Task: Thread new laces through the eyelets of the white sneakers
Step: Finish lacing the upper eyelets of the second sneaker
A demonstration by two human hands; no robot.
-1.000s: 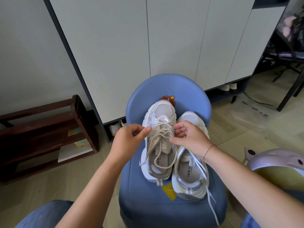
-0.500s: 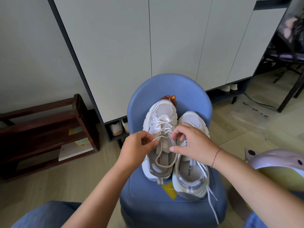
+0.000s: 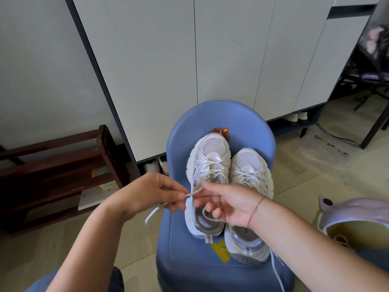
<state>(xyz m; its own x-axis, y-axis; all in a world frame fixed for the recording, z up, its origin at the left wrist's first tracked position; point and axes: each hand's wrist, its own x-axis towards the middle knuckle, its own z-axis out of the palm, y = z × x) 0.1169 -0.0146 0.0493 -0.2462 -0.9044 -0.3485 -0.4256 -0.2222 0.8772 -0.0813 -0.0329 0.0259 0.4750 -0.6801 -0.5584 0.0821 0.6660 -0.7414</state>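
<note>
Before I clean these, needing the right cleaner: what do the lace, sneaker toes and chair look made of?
Lace: probably woven fabric cord, matte beige; it droops limply. Sneaker toes: white mesh, fine holes visible. Chair: likely moulded plastic, smooth blue, faint sheen.

I see through one head-worn camera, angled forward and down, close above the white sneakers (image 3: 211, 148), facing the cabinet (image 3: 210, 49).
</note>
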